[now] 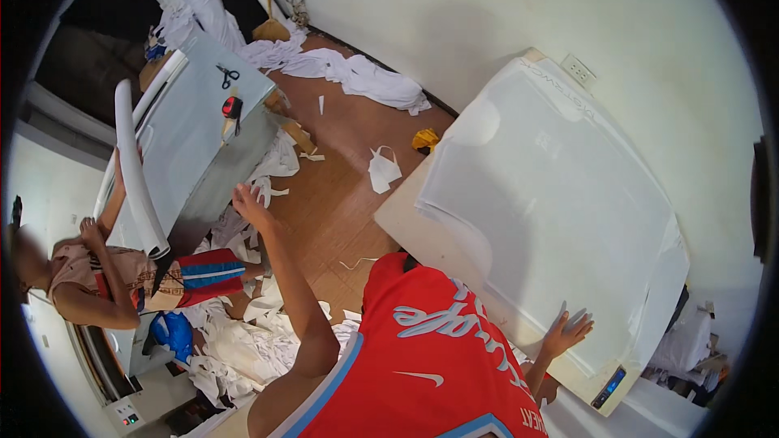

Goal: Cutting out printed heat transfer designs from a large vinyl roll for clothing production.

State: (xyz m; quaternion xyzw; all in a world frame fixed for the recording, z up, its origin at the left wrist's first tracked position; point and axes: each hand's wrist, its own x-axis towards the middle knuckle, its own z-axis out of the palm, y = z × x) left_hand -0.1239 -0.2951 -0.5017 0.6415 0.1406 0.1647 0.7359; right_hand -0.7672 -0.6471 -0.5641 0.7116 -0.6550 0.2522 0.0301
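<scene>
My left hand (251, 204) is held out in the air over the brown floor, its fingers loosely extended with nothing in them. Spread fingers show on my right hand (565, 333), which is open at the near edge of a worktable. It rests on or just above a large translucent white sheet (560, 211); contact is hard to tell. The sheet, with curved edges and faint marks, covers most of the tabletop. At the left a co-worker (105, 268) has a hand near a long white roll (136, 166) that leans over a second table.
Black scissors (228, 75) and a red-and-black tool (232, 109) lie on the grey table (182, 138). White scraps (260, 349) heap on the floor. White cloth (357, 81) runs along the wall near a broom (271, 28). A white paper piece (384, 170) lies between the tables.
</scene>
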